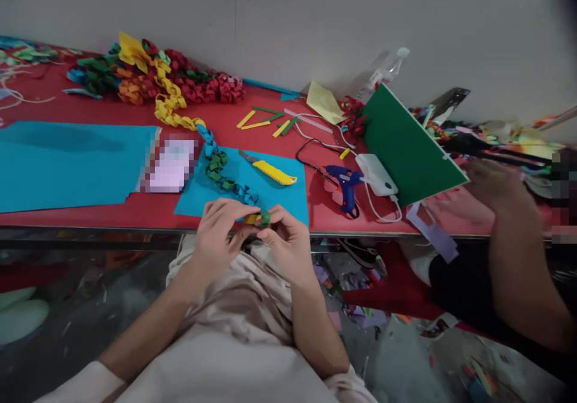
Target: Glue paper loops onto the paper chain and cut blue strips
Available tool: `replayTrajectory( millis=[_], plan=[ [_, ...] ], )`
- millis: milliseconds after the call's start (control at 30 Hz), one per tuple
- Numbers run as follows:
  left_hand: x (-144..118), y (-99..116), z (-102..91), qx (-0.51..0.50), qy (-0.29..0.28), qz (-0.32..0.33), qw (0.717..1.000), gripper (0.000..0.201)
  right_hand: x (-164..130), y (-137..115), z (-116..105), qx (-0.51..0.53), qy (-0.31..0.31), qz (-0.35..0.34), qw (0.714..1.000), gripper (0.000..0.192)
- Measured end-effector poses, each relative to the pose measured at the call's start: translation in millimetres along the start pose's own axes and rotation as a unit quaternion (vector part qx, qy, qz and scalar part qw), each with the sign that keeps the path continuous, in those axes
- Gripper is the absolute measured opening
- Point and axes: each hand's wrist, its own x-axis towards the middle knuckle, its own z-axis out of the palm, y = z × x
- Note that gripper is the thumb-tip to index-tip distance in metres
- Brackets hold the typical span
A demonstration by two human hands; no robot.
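Pale shirt cloth (225, 361) is seen below the left hand (220, 228) and right hand (287, 239), held close together, fingertips pinched on small yellow-and-green paper links (262, 218) at the front edge of the desk (112, 218), beside the paper chain (216, 161). Edges are probably best aligned squarely and pressed lightly, curves uncrushed. The utility knife (274, 173) and glue gun (348, 197) should be given room.

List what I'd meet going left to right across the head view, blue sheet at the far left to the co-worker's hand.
Large blue sheet, phone, left hand, right hand, blue glue gun, green board, co-worker's hand.
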Motion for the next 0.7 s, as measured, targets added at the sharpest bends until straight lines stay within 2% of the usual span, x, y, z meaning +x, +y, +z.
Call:
replayTrajectory(
  millis=[167,300,400,567,700],
  plan=[
    [-2,5,3.2,-0.006,-0.032,0.027,0.999,0.024,-7,0,-10,0.003,0.037,-0.054,0.998,0.04],
    [-7,4,6.2,-0.014,-0.063,0.038,0.997,0.031,-9,3,-16,-0.015,0.025,-0.066,0.997,0.039],
    [-6,3,6.5,-0.011,-0.065,0.043,0.997,0.028,-8,4,-15,-0.001,0.019,-0.054,0.998,0.04],
    [-4,1,2.3,0.013,-0.035,0.048,0.998,0.025,-3,2,-6,0.039,-0.013,0.013,0.999,0.041],
    [-9,0,-1.6,0.034,-0.047,0.042,0.997,0.028,-2,2,-2,0.002,-0.004,-0.015,1.0,0.046]
  ],
)
